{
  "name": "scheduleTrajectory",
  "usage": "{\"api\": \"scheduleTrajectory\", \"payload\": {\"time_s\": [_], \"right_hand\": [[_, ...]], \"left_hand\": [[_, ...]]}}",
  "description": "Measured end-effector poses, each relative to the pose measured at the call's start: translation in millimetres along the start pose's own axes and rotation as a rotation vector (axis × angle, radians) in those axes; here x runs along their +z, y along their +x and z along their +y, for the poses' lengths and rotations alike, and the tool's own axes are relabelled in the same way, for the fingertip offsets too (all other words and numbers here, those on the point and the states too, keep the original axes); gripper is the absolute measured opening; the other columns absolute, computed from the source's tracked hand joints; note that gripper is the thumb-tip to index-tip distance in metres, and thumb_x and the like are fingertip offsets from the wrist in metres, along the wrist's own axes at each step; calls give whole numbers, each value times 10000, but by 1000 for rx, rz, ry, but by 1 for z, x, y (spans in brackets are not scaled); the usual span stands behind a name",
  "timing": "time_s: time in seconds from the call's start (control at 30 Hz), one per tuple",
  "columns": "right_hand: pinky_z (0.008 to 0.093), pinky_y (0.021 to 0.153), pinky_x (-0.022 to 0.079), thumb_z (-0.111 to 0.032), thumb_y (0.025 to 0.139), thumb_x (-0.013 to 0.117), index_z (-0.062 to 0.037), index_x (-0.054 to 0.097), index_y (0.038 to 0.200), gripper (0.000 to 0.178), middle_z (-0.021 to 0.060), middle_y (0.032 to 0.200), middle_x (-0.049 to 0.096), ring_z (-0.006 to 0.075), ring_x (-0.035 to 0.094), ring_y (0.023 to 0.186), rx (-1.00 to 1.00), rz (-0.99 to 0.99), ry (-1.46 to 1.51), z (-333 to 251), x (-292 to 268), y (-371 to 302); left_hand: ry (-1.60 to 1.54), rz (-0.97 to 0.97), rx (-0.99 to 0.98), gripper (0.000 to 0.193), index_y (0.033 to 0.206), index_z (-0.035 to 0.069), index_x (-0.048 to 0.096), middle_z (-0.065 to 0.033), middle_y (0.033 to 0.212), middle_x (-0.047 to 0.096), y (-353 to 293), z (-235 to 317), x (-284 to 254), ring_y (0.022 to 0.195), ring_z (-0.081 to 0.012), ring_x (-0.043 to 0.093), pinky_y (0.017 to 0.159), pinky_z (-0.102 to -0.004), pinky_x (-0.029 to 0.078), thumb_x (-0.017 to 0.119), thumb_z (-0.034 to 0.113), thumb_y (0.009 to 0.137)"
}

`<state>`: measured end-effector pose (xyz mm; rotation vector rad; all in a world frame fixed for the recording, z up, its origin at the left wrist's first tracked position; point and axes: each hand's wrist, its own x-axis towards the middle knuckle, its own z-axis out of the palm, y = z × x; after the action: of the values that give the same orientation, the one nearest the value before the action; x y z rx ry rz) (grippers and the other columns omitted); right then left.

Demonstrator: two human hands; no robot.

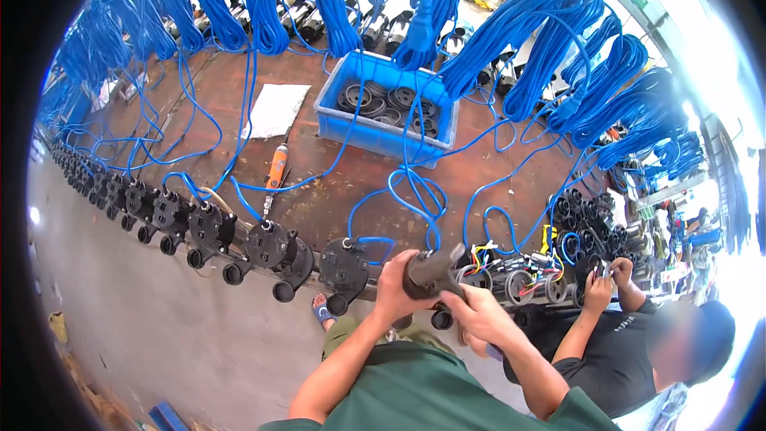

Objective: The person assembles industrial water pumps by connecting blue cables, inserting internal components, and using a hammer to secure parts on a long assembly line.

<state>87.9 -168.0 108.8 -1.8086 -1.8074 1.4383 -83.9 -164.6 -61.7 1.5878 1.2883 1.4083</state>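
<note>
Both my hands are at the near edge of the bench, on a dark grey pump-type casing with a pipe-like stub. My left hand wraps round its left side. My right hand grips the lower right part, with the thumb on the stub. A blue cable runs down to just behind the casing; whether it joins it is hidden. Left of my left hand stands a black round unit with a spout, cable attached on top. To the right, motor bodies show coloured wires.
A row of black units lines the bench edge leftward. A blue crate holds dark rings. An orange-handled screwdriver and white sheet lie behind. Bundled blue cables hang overhead. A co-worker works at right.
</note>
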Motion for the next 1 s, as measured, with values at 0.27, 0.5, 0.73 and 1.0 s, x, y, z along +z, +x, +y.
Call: {"api": "scheduleTrajectory", "payload": {"time_s": [0.27, 0.5, 0.73, 1.0], "right_hand": [[397, 585, 477, -292, 1039, 632, 18, 603, 990, 315, 130, 690, 624, 250, 580, 573, -61, 202, -33, 16, -30, -36], [311, 601, 424, -273, 1049, 637, 4, 651, 1036, 278, 13, 714, 559, 90, 458, 665, 73, 63, 259, 39, -42, -46], [312, 540, 354, -240, 1016, 691, 20, 618, 928, 284, -4, 668, 470, 85, 388, 616, 91, 259, 384, 122, 8, -65], [263, 515, 352, -352, 1084, 603, -31, 599, 898, 370, -51, 656, 502, 52, 442, 572, 304, 27, 716, 153, 35, -66]], "left_hand": [[-37, -23, -18, 1017, 1399, 52, 541, -168, 1319, 650, 2, 4, 5, 1173, -368, 647, 1009, -460, 523, 1008, 262, 520], [-48, -17, -17, 1035, 1469, 23, 448, -209, 1452, 538, 1, 8, 3, 1368, -381, 537, 1120, -450, 480, 984, 179, 598], [271, -298, -795, 587, 1235, -16, 589, -172, 1213, 617, -100, -27, 14, 1057, -254, 629, 822, -381, 542, 900, 205, 789], [-68, -112, -733, 145, 880, 51, 699, 9, 725, 649, -120, -83, 58, 572, -89, 571, 522, -293, 458, 824, 101, 824]]}}
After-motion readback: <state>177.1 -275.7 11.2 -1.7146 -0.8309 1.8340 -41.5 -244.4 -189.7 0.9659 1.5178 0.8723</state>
